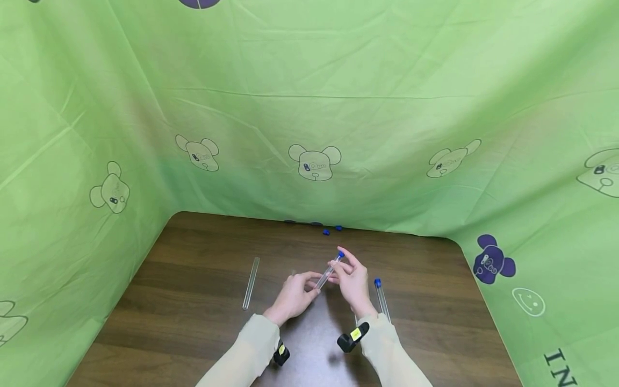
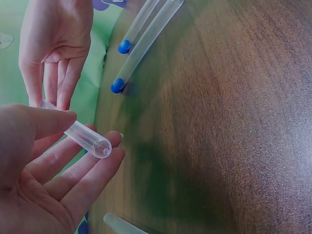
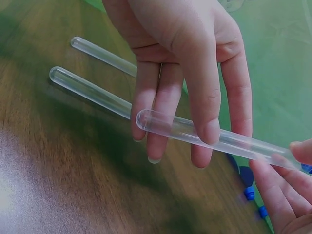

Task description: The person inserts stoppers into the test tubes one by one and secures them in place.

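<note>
A clear test tube [image 1: 327,276] slants between the hands, with a blue cap [image 1: 340,254] at its upper end. My left hand [image 1: 296,293] pinches the lower part; in the left wrist view the thumb lies over the tube [image 2: 87,137] and several fingers sit beneath. At the capped end, the right hand [image 1: 354,282] holds the tube between thumb and fingers. The right wrist view shows the rounded bottom of this tube [image 3: 161,124] sticking out past the left hand [image 3: 190,58]. Fingers hide part of the cap there.
An uncapped tube [image 1: 251,284] lies to the left; the right wrist view shows two tubes there. Two blue-capped tubes lie right, one [image 1: 382,301] partly behind the right forearm. Two loose blue caps [image 1: 326,232] sit at the table's back edge, against the green cloth [image 1: 377,161].
</note>
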Motion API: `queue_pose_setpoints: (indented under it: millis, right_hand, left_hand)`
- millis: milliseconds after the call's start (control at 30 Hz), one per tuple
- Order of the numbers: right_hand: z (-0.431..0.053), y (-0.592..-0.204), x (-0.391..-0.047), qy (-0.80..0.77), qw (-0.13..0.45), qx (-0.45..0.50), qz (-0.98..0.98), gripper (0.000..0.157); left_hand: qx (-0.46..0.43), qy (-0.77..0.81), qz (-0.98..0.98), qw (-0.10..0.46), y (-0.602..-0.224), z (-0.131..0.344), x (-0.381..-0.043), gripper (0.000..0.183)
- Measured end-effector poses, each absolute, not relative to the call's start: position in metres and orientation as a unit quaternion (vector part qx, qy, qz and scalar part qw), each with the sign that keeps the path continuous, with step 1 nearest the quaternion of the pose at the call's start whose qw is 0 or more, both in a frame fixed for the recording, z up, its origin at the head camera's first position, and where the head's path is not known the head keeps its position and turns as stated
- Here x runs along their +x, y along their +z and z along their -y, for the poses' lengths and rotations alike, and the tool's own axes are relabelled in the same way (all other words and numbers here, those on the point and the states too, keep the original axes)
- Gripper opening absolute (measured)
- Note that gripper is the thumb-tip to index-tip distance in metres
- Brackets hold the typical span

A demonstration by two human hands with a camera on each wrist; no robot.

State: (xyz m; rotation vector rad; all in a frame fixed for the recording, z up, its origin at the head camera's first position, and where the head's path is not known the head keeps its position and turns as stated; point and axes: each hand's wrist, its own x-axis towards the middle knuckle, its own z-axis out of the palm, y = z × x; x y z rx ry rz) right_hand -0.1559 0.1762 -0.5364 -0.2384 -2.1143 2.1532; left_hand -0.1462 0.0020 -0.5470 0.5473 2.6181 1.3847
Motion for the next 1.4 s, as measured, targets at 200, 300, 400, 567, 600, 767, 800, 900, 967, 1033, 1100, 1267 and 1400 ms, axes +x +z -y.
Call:
queue_pose_setpoints:
  millis: [200,300,400,567,600,767,800,900,967,1033,1100,1267,1400]
  right_hand:
    - [-0.1759,-0.5386,-0.1585,0.715,0.058,-0.086,0.691,0.049]
    - [-0.1754,-0.5395,-0.1597,0.719,0.059,-0.085,0.687,0.049]
    - [-0.1749,-0.5393,-0.1601,0.718,0.063,-0.085,0.688,0.049]
    - [-0.1756,-0.5377,-0.1599,0.719,0.068,-0.08,0.687,0.048]
    - [-0.1759,-0.5374,-0.16,0.72,0.067,-0.078,0.686,0.048]
    - [-0.1774,-0.5363,-0.1606,0.725,0.064,-0.076,0.681,0.045]
    - [-0.1777,-0.5361,-0.1608,0.726,0.063,-0.075,0.681,0.045]
    - [-0.1783,-0.5356,-0.1613,0.728,0.061,-0.076,0.679,0.044]
    - [-0.1784,-0.5355,-0.1617,0.728,0.061,-0.077,0.679,0.044]
    - [-0.1783,-0.5356,-0.1617,0.727,0.061,-0.078,0.679,0.044]
    - [-0.1783,-0.5359,-0.1612,0.728,0.06,-0.082,0.678,0.045]
    - [-0.1785,-0.5368,-0.1601,0.73,0.057,-0.09,0.675,0.047]
    - [-0.1797,-0.5377,-0.1603,0.733,0.055,-0.09,0.672,0.048]
  left_hand:
    - [0.183,0.454,-0.87,0.062,-0.5465,-0.0018,-0.1455,0.036]
    - [0.184,0.453,-0.87,0.062,-0.5463,-0.0016,-0.1451,0.036]
    - [0.186,0.455,-0.869,0.062,-0.5461,-0.0015,-0.1452,0.035]
    - [0.193,0.46,-0.865,0.059,-0.546,-0.002,-0.1452,0.036]
    - [0.196,0.461,-0.864,0.058,-0.5463,-0.0021,-0.1452,0.036]
    - [0.197,0.462,-0.863,0.061,-0.5467,-0.0024,-0.145,0.037]
    - [0.197,0.462,-0.863,0.062,-0.5466,-0.0025,-0.1449,0.037]
    - [0.195,0.462,-0.863,0.064,-0.5454,-0.0027,-0.1446,0.037]
    - [0.196,0.462,-0.863,0.063,-0.5445,-0.0025,-0.1448,0.037]
    - [0.195,0.462,-0.863,0.063,-0.5439,-0.0024,-0.1451,0.037]
    - [0.195,0.46,-0.864,0.061,-0.5436,-0.002,-0.1451,0.037]
    - [0.197,0.458,-0.865,0.056,-0.5451,-0.001,-0.1453,0.037]
    - [0.198,0.457,-0.866,0.054,-0.5446,-0.0013,-0.1458,0.037]
